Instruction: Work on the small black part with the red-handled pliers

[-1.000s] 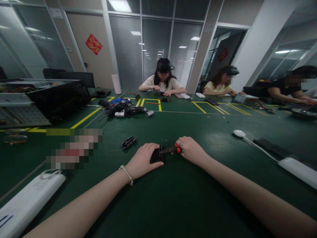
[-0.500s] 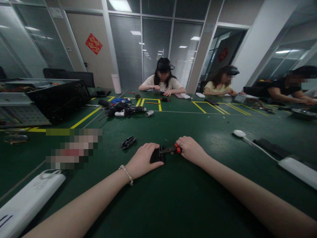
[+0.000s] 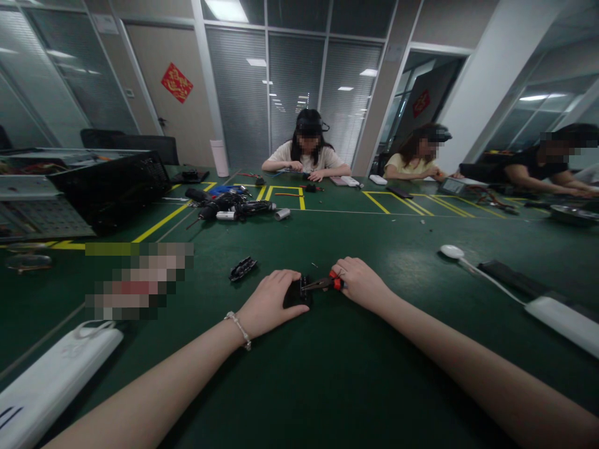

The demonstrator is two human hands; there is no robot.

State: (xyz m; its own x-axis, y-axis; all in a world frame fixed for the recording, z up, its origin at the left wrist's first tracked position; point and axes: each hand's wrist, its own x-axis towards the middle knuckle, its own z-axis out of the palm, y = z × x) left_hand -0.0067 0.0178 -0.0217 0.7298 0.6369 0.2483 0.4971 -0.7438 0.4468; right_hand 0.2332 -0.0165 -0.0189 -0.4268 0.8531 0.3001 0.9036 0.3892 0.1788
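Observation:
My left hand (image 3: pixel 269 300) grips a small flat black part (image 3: pixel 296 294) on the green table (image 3: pixel 299 386), with thumb and fingers on either side of it. What kind of part it is, I cannot make out. In my right hand (image 3: pixel 362 284) is a pair of needle-nose pliers (image 3: pixel 324 284) with red and black handles. The jaws' tips touch the right side of the black part, at a small metallic spot; whether they pinch anything is too small to tell. Left of my hands lies a dark, detailed component (image 3: pixel 243 269). A tiny thin metal piece (image 3: pixel 315 265) rests just beyond the pliers.
A black electric screwdriver (image 3: pixel 219 204) lies among cables farther off. On the left are an open computer case (image 3: pixel 116 190) and a white power bank-like block (image 3: pixel 60 374). A white power strip (image 3: pixel 564 321) and cable stand right. Several people sit across the table.
The pliers' handles look slightly wider apart, and their jaws a little more open. Both hands hold nearly the same places.

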